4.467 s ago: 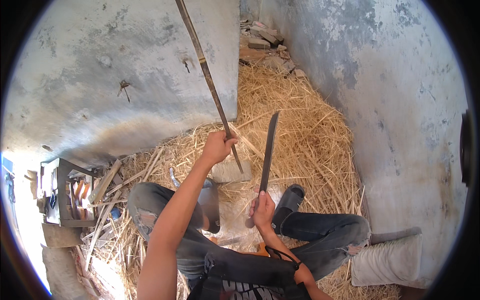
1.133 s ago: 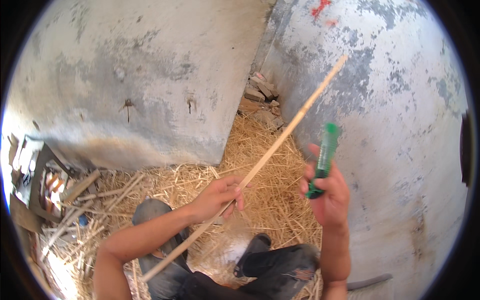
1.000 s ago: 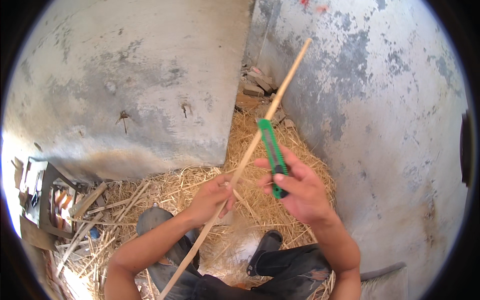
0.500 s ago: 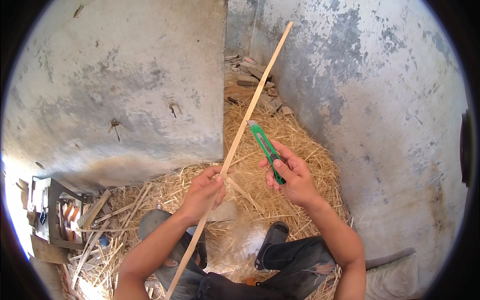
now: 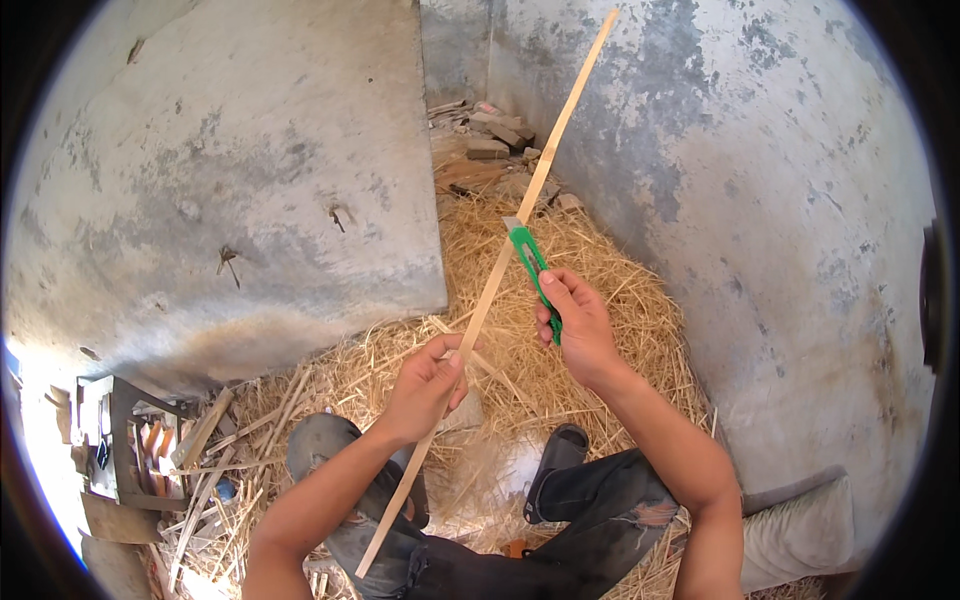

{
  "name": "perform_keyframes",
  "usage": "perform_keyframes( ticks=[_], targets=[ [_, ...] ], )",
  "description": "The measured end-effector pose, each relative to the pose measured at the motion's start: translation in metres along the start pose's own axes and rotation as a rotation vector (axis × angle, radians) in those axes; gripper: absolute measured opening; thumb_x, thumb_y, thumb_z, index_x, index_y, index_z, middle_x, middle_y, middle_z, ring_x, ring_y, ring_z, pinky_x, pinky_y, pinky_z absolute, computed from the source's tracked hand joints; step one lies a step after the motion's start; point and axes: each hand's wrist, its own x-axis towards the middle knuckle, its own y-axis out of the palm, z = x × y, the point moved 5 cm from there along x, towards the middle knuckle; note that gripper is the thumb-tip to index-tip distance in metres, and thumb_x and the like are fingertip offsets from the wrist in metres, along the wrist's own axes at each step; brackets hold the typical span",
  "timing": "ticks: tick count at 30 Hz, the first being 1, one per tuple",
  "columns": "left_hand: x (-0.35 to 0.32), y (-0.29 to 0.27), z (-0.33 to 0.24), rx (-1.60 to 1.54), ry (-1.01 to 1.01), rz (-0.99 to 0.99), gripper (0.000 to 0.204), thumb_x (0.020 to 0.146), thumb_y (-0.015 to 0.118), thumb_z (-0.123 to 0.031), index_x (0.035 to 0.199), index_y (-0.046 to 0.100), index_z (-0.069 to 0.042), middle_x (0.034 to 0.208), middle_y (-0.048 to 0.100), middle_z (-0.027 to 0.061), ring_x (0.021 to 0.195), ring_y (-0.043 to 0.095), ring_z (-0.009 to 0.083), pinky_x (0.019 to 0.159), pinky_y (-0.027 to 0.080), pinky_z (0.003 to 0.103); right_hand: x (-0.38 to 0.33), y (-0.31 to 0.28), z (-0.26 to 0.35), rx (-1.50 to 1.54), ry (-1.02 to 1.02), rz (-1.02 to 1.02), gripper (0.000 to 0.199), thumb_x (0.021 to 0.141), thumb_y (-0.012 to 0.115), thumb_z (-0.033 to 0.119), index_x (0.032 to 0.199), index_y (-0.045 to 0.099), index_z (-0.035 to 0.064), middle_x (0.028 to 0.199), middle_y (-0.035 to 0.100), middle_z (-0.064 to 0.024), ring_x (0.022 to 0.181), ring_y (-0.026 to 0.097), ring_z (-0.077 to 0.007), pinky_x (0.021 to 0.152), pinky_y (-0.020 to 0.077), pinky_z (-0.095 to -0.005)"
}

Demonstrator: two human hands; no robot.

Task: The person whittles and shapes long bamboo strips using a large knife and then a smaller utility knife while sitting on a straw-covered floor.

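A long, narrow, pale strip of wood or bamboo [image 5: 488, 295] slants from above my lap up toward the far wall. My left hand [image 5: 428, 388] pinches it below its middle, the thumb lying on top. In my right hand [image 5: 580, 325] is a green utility knife [image 5: 530, 262], gripped with the thumb along its handle. Its short metal blade lies across the strip, well beyond my left hand. Whether the edge bites into the strip I cannot tell.
Straw-like shavings [image 5: 600, 290] cover the floor around my feet. Bricks [image 5: 490, 135] lie in the far corner between two stained walls. To the left stand a dark wooden frame [image 5: 125, 440] and loose sticks. A grey cushion-like bundle [image 5: 800, 530] rests at the right.
The knife has moved up and slightly right along the strip, its blade now crossing it. The strip's far end has shifted up and right, with both hands still holding on.
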Motion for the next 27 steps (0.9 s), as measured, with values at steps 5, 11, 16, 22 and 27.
perform_keyframes(
  ticks=[5,11,16,22,27],
  targets=[
    [0.002,0.004,-0.002,-0.018,0.018,0.012,0.034,0.11,0.045,-0.03,0.132,0.053,-0.005,0.06,0.049,-0.0027,0.051,0.042,0.0051,0.05,0.033,0.021,-0.001,-0.002,0.003,0.025,-0.044,0.026,0.023,0.107,0.053,0.029,0.104,0.058,0.0067,0.073,0.053,0.0026,0.056,0.049,-0.0052,0.051,0.0419,-0.0232],
    [0.001,0.002,0.0,0.001,0.025,-0.011,0.036,0.109,0.045,-0.033,0.13,0.054,-0.005,0.058,0.048,-0.0025,0.049,0.042,0.0053,0.049,0.033,0.021,-0.003,0.004,0.003,0.042,-0.062,0.089,0.023,0.108,0.051,0.026,0.111,0.056,0.0047,0.077,0.053,0.0017,0.058,0.048,-0.0052,0.052,0.0416,-0.0234],
    [0.002,0.005,-0.001,0.006,0.024,-0.006,0.036,0.109,0.045,-0.033,0.13,0.054,-0.005,0.058,0.048,-0.0026,0.049,0.042,0.0052,0.049,0.034,0.021,-0.002,0.004,0.001,0.074,-0.059,0.113,0.023,0.108,0.05,0.026,0.113,0.055,0.0044,0.08,0.053,0.0005,0.06,0.049,-0.0057,0.054,0.0418,-0.0238],
    [0.0,0.007,0.003,-0.045,0.009,0.024,0.034,0.11,0.046,-0.026,0.135,0.052,-0.004,0.062,0.047,-0.0042,0.055,0.044,0.0051,0.052,0.034,0.021,0.0,0.003,-0.003,-0.037,-0.081,0.058,0.021,0.104,0.06,0.026,0.11,0.056,0.0065,0.078,0.054,0.0016,0.061,0.05,-0.0054,0.055,0.0417,-0.0242],
    [0.0,0.01,0.009,-0.004,0.017,0.078,0.036,0.11,0.045,-0.031,0.133,0.052,-0.004,0.062,0.049,-0.0029,0.055,0.046,0.0052,0.053,0.035,0.021,-0.002,0.006,-0.003,-0.158,0.028,0.055,0.029,0.093,0.075,0.024,0.111,0.063,0.0037,0.074,0.055,0.0045,0.059,0.047,-0.0034,0.053,0.0377,-0.0214]
  ],
)
